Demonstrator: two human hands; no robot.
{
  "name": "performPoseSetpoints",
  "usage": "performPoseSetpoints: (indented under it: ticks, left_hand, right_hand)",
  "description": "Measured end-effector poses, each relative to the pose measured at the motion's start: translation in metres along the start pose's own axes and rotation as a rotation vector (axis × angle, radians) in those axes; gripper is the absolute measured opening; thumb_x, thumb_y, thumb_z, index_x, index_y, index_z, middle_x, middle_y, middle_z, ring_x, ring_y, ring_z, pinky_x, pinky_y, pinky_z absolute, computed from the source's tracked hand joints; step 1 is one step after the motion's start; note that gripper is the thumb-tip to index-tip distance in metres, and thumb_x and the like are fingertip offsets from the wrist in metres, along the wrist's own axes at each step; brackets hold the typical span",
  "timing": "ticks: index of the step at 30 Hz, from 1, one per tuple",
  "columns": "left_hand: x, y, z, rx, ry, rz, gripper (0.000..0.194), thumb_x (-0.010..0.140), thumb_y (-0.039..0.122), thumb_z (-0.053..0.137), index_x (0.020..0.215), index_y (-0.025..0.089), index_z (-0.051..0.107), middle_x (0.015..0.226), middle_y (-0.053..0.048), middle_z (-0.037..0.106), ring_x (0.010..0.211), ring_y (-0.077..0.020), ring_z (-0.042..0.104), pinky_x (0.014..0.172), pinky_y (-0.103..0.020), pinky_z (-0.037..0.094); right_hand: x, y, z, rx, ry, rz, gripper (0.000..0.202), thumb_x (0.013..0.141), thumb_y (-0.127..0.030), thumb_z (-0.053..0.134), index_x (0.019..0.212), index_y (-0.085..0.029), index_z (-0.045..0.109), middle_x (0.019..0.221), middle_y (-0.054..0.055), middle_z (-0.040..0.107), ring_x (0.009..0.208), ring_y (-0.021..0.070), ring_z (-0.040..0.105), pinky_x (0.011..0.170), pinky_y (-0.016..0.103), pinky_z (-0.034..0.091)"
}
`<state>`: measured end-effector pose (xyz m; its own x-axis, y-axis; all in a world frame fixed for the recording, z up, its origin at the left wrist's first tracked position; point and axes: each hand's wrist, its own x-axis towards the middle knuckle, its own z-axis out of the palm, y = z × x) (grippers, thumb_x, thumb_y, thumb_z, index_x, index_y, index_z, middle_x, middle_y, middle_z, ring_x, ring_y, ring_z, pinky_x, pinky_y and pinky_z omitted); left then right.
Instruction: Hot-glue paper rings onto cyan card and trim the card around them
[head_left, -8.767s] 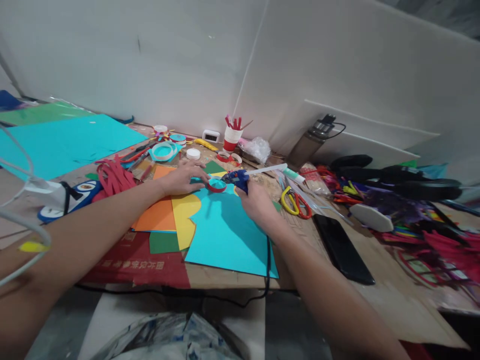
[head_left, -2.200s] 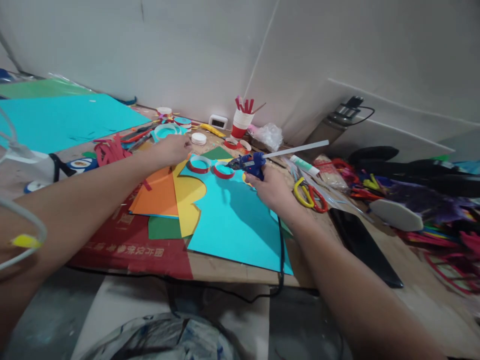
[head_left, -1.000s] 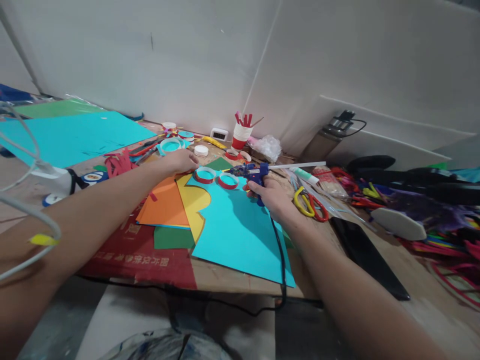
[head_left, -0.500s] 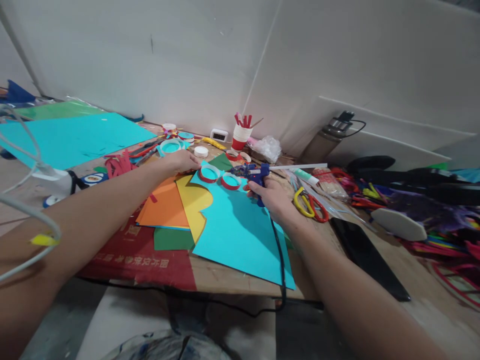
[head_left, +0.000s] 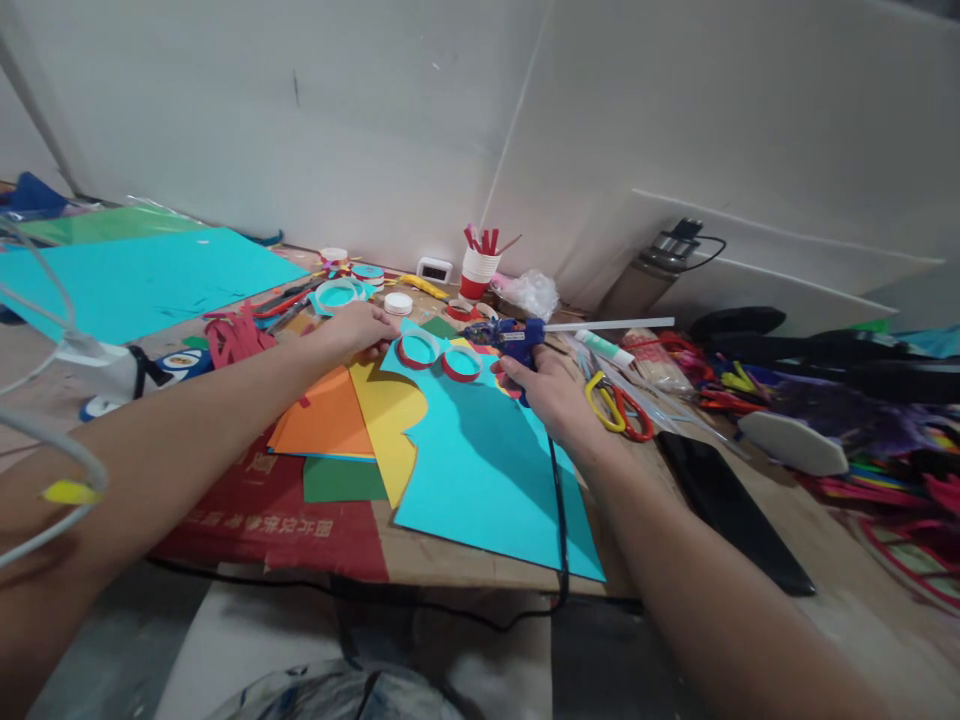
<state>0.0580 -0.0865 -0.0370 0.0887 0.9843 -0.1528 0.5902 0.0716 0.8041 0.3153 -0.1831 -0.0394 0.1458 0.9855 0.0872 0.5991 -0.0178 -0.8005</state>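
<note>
In my right hand (head_left: pixel 553 385) is a blue glue gun (head_left: pixel 523 342), its nozzle toward the left and a long white glue stick (head_left: pixel 607 325) out of its back. The nozzle is above the far edge of a bright blue paper sheet (head_left: pixel 480 470) with a wavy left side. Two red-and-white rings (head_left: pixel 460 364) sit side by side on that sheet, the right one just below the nozzle. My left hand (head_left: pixel 367 328) has its fingers closed at the sheet's far left corner, beside the left ring; the fingertips are partly hidden. A dark cord (head_left: pixel 559 500) trails from the gun over the paper.
Orange sheets (head_left: pixel 326 420) and yellow paper (head_left: pixel 390 400) lie on the left. Scissors (head_left: pixel 619 407) and a black phone (head_left: pixel 731 510) are to the right. A paper cup (head_left: pixel 478 272) and a bottle (head_left: pixel 652 265) stand at the back. White cables (head_left: pixel 52 440) hang at far left.
The blue sheet has turned slightly, its near edge shifting right. The glue gun has moved a little right relative to the rings. My left hand remains by the sheet's far left corner.
</note>
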Motion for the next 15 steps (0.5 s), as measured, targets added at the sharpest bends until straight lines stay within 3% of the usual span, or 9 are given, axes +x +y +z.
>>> performPoseSetpoints:
  ticks: [4, 6, 8, 11, 15]
  left_hand:
    - [-0.007, 0.001, 0.005, -0.103, -0.122, -0.068, 0.023, 0.08, 0.015, 0.071, 0.061, 0.019, 0.058, 0.056, -0.001, 0.062, 0.052, -0.0118, 0.057, 0.058, -0.027, 0.05]
    - [-0.005, -0.001, 0.002, 0.058, -0.165, -0.028, 0.024, 0.081, 0.019, 0.071, 0.06, 0.018, 0.06, 0.058, -0.003, 0.065, 0.057, -0.0144, 0.061, 0.059, -0.028, 0.051]
    - [-0.002, -0.003, -0.004, 0.304, -0.076, 0.079, 0.023, 0.083, 0.025, 0.07, 0.062, 0.019, 0.064, 0.065, -0.006, 0.07, 0.067, -0.0189, 0.067, 0.064, -0.029, 0.052]
    - [0.003, -0.005, -0.009, 0.482, 0.075, 0.328, 0.019, 0.087, 0.036, 0.066, 0.084, 0.019, 0.074, 0.093, -0.008, 0.079, 0.091, -0.0233, 0.071, 0.079, -0.03, 0.053]
    - [0.003, -0.012, -0.003, 0.364, -0.11, 0.57, 0.056, 0.083, 0.051, 0.07, 0.128, 0.019, 0.068, 0.139, -0.012, 0.067, 0.128, -0.0273, 0.061, 0.104, -0.035, 0.048]
  right_hand:
    - [-0.006, -0.01, -0.002, -0.06, 0.015, -0.036, 0.018, 0.09, -0.034, 0.063, 0.091, -0.018, 0.072, 0.076, 0.005, 0.073, 0.069, 0.0185, 0.066, 0.063, 0.029, 0.048]
    - [-0.006, -0.011, -0.002, -0.062, 0.013, -0.051, 0.016, 0.089, -0.032, 0.064, 0.09, -0.018, 0.07, 0.071, 0.004, 0.071, 0.066, 0.019, 0.065, 0.062, 0.031, 0.047]
    - [-0.004, -0.011, -0.001, -0.044, 0.002, -0.066, 0.013, 0.089, -0.031, 0.063, 0.089, -0.019, 0.068, 0.068, 0.002, 0.068, 0.064, 0.019, 0.064, 0.061, 0.031, 0.047]
    - [-0.003, -0.009, -0.002, -0.011, -0.031, -0.074, 0.011, 0.089, -0.031, 0.062, 0.09, -0.02, 0.065, 0.067, 0.001, 0.067, 0.06, 0.0178, 0.062, 0.059, 0.031, 0.046]
    - [-0.004, -0.006, -0.005, -0.062, -0.054, -0.077, 0.013, 0.089, -0.032, 0.061, 0.092, -0.019, 0.063, 0.069, 0.001, 0.066, 0.059, 0.0175, 0.06, 0.057, 0.031, 0.045]
